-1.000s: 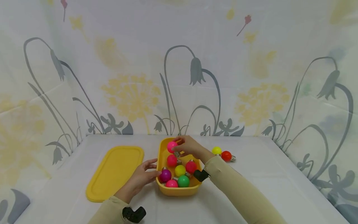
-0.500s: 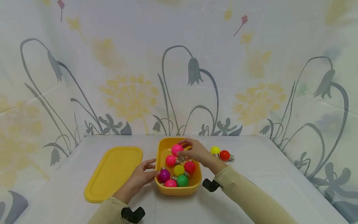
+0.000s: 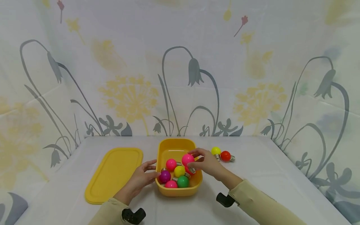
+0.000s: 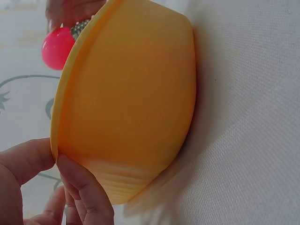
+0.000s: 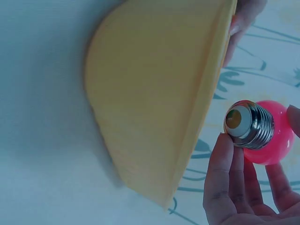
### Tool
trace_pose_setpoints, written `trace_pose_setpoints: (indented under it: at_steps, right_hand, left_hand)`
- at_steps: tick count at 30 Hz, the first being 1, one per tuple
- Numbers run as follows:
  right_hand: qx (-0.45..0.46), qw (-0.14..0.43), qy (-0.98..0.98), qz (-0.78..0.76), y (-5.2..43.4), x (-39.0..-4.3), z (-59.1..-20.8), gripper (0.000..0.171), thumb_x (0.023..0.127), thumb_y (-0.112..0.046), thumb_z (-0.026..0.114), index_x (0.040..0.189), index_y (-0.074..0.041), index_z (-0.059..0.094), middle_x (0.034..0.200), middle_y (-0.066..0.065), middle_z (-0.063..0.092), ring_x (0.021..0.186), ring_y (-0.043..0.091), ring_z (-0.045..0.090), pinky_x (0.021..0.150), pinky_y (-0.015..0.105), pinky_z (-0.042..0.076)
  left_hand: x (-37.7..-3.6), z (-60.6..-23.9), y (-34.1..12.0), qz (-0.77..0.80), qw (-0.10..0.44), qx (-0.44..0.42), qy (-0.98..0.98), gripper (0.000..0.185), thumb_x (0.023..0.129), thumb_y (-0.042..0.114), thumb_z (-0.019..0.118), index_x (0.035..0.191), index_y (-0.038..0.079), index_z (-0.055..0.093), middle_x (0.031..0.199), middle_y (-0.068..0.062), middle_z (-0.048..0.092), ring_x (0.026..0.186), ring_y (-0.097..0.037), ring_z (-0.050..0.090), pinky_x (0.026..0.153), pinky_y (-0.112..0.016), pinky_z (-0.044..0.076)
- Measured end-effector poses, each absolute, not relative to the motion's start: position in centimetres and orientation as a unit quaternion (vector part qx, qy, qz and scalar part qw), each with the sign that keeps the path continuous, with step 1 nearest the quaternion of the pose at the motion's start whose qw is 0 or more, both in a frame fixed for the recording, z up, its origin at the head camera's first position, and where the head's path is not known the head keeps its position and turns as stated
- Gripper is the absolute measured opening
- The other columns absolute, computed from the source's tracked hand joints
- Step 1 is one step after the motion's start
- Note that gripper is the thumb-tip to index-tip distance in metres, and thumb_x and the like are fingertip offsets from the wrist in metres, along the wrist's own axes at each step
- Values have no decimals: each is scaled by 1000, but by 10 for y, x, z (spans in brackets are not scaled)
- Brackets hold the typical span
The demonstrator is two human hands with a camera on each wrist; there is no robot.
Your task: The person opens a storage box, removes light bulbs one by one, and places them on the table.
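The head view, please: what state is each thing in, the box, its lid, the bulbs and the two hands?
Yellow box: open, upright on the table.
Lid: off, lying flat left of the box.
Pink bulb: held up, clear of the table.
Bulbs inside: lying loose together.
Yellow bulb and red bulb: outside, on the table.
Left hand: pinching the box's rim.
Right hand: holding the pink bulb.

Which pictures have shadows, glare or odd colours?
Head view: even light, faint shadow beside the yellow box; left wrist view: soft shadow on the white cloth along the box's base; right wrist view: bluish cast, glints on the pink bulb.
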State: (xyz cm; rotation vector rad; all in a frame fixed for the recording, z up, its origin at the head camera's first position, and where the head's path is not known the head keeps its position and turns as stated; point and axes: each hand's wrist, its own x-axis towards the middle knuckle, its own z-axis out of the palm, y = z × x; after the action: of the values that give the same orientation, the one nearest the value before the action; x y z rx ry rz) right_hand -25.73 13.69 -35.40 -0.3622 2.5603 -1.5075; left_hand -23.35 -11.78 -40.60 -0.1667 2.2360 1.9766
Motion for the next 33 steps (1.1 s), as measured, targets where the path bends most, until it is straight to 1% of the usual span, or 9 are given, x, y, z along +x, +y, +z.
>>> trace_pose_setpoints:
  at_steps: [9,15,19,23,33]
  right_hand:
    - [-106,58,858,-499,157,-242,-358,44,75,-20,77,114,-10,60,104,5,58,87,21,57,71,32,54]
    - [-92,33,864,-494,177,-236,-363,43,74,-20,78,112,-9,61,104,3,59,85,20,57,69,32,54]
    - [-80,20,867,-491,190,-237,-367,44,75,-20,78,114,-8,60,106,4,58,86,21,56,69,32,54]
    - [-81,5,870,-486,203,-238,-370,46,75,-18,78,115,-5,59,109,7,57,86,21,56,68,32,54]
    - [-54,-12,884,-464,232,-248,-379,43,77,-18,76,112,-3,56,108,10,57,86,23,56,68,31,53]
  left_hand:
    - [-234,-409,-118,660,77,-64,745,60,80,10,72,135,6,46,117,-16,50,102,-29,53,84,-40,50]
    - [-236,-411,-117,658,83,-60,746,61,80,11,72,135,7,46,116,-15,50,98,-27,54,82,-37,52]
    - [-236,-410,-118,658,79,-57,747,60,80,10,72,134,7,47,116,-15,50,98,-26,54,81,-37,52]
    - [-235,-407,-118,661,77,-57,744,58,81,9,71,134,7,47,115,-15,50,98,-26,54,82,-37,52]
    - [-236,-406,-117,662,79,-57,743,58,81,9,71,134,7,47,115,-15,50,100,-27,53,82,-38,52]
